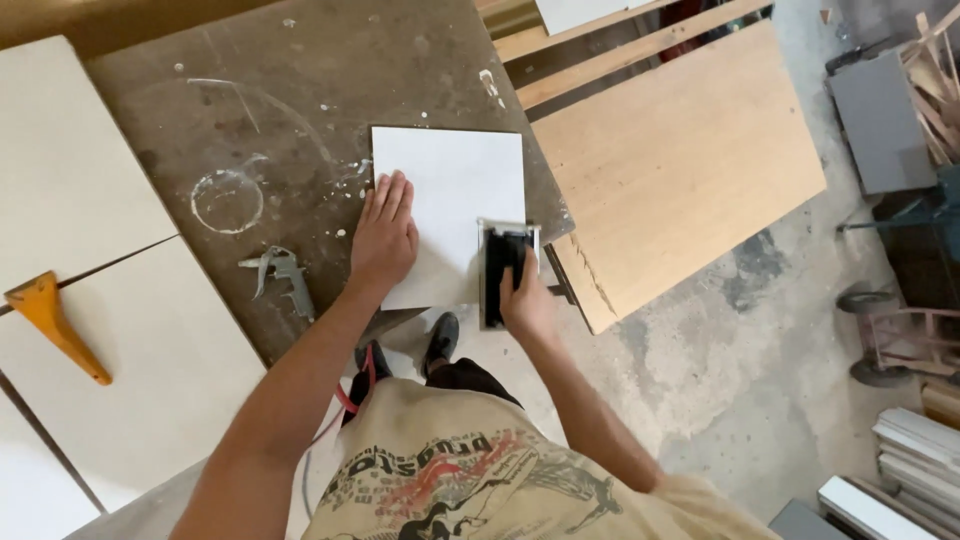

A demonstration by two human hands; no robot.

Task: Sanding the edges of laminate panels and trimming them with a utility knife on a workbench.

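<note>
- A person's left hand point(384, 236) lies flat, fingers stretched out and close together, on the left edge of a square white laminated board point(450, 212); it grips nothing and only presses down.
- The right hand point(524, 298) is closed around a black hand sanding block with a metal frame point(503, 268), its fingers curled over the block's near end; the block sits on the board's lower right corner.
- The white board rests on a scuffed dark brown workbench top point(300, 90), its near edge overhanging the bench toward the person.
- Just left of the left hand's wrist lies a grey metal air blow gun point(282, 274) with a red hose point(352, 395) trailing down behind the forearm.
- Beyond the left fingertips a white paint ring point(227, 200) marks the bench.
- Far left, an orange plastic push stick point(55, 325) lies on pale cream panels point(70, 170).
- Right of the right hand, a light wood-grain panel point(680, 160) leans over the concrete floor point(760, 350).
</note>
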